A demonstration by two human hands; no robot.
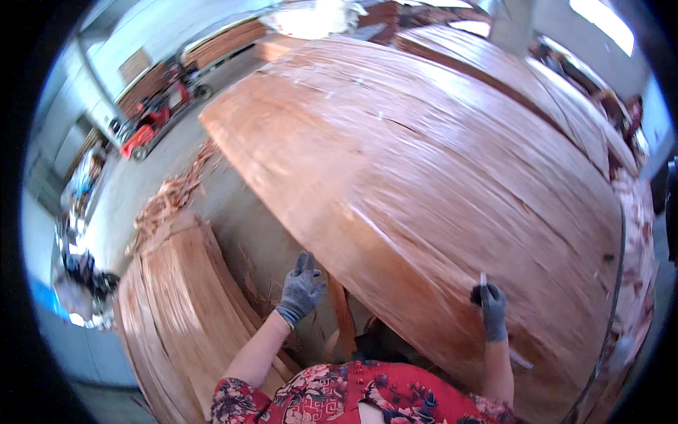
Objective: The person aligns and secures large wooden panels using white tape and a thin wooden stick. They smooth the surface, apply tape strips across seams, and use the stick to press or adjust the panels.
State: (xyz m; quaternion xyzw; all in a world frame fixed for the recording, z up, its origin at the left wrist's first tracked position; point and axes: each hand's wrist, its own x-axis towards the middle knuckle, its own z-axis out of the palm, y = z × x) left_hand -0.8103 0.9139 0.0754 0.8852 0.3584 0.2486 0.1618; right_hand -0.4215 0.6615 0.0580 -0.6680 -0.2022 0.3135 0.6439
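Note:
A broad stack of reddish-brown wood veneer sheets [424, 191] spreads before me, its top sheet wrinkled and split in places. My left hand [301, 291], in a grey glove, hangs off the stack's near left edge with its fingers stretched out and nothing in them. Over the sheets on the right, my gloved right hand [493, 311] is closed on a small dark object [476, 295], whose kind is too blurred to tell. A thin white strip [483, 278] stands up at its fingertips. Another white strip [521, 359] lies on the veneer beside my right wrist.
A second, lower veneer pile [180, 304] stands at my left, with torn veneer scraps [173, 198] on the floor beyond it. A red three-wheeled vehicle [152, 124] is parked at the far left. More veneer stacks [487, 67] stand at the back.

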